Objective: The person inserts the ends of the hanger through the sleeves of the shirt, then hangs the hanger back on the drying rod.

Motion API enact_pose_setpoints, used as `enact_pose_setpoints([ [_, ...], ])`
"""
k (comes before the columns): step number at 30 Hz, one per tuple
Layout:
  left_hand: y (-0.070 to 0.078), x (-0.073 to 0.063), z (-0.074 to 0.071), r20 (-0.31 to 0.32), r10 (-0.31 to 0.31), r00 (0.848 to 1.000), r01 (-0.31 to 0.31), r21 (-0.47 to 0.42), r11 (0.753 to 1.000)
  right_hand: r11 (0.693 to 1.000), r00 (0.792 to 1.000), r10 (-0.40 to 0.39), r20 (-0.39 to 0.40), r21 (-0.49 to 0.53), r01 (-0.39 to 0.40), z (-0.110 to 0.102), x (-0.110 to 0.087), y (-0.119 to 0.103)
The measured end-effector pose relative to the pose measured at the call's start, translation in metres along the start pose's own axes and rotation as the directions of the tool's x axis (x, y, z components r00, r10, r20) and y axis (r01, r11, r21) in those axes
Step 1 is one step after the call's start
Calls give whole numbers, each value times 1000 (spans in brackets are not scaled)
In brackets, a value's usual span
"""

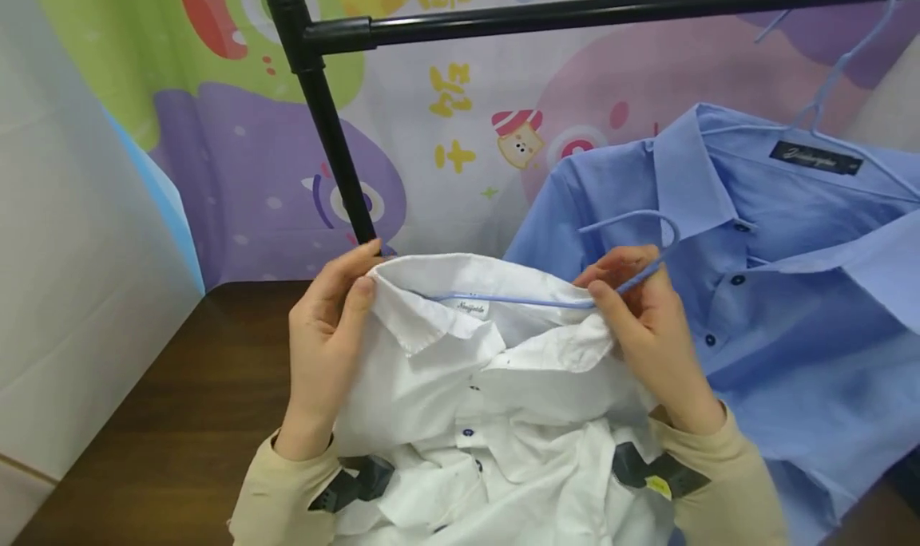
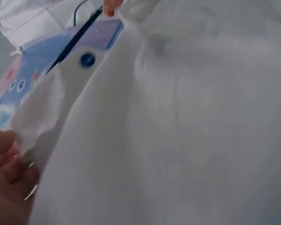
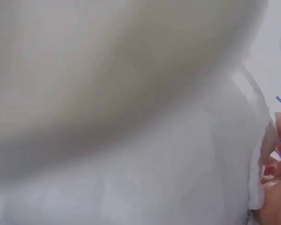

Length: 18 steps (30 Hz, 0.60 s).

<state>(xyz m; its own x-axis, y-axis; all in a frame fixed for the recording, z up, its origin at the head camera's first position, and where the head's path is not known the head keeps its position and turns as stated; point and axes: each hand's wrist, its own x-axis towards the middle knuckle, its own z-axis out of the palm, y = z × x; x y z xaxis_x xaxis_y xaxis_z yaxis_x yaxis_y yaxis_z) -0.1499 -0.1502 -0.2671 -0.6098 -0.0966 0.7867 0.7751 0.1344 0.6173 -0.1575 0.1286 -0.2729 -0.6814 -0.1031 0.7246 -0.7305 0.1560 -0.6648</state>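
A white buttoned shirt (image 1: 431,394) hangs between both hands in the head view, its collar facing up. My left hand (image 1: 327,338) pinches the collar's left end between thumb and fingers. At the collar's right end, my right hand (image 1: 647,330) grips the shirt together with a blue hanger (image 1: 517,299). The hanger's bar crosses the neck opening, and its hook rises past the right fingers; the rest of it is hidden by cloth. White cloth (image 2: 178,117) fills most of the left wrist view. Blurred pale fabric (image 3: 107,56) covers much of the right wrist view.
A blue shirt (image 1: 776,322) hangs at the right on a light blue hanger (image 1: 826,91). That hanger hooks over a black rack rail (image 1: 546,23). The rack's upright (image 1: 331,123) stands behind the left hand. Below lies a brown wooden surface (image 1: 172,402), with a patterned curtain (image 1: 460,195) behind.
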Motion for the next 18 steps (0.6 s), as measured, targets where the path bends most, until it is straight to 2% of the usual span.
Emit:
enact_pose_setpoints([
  [2,-1,2,-5,99,-2,995,-7,90,996,996,999,9,-43,86,-6,-3,1,0],
  [5,-5,3,-11,154,-52,987,12,250,968,989,999,14,-43,149,-8,-5,1,-3],
  [8,-8,3,-11,174,-65,983,-2,364,931,999,1000,-8,5,53,7,-4,-1,-6],
  [10,-9,1,-8,199,-35,979,-59,449,892,998,999,-24,38,-57,26,-3,-2,-8],
  [12,-9,0,-5,246,2,969,-131,511,849,986,999,-24,49,-164,31,-1,-1,-10],
  [14,-9,-2,0,288,41,957,-204,567,798,977,998,-11,61,-211,23,1,0,-13],
  [16,-9,-3,4,316,75,946,-259,595,761,973,998,4,70,-228,12,5,3,-15],
  [18,-8,-4,9,335,102,937,-294,594,749,971,996,14,87,-240,7,9,7,-18],
])
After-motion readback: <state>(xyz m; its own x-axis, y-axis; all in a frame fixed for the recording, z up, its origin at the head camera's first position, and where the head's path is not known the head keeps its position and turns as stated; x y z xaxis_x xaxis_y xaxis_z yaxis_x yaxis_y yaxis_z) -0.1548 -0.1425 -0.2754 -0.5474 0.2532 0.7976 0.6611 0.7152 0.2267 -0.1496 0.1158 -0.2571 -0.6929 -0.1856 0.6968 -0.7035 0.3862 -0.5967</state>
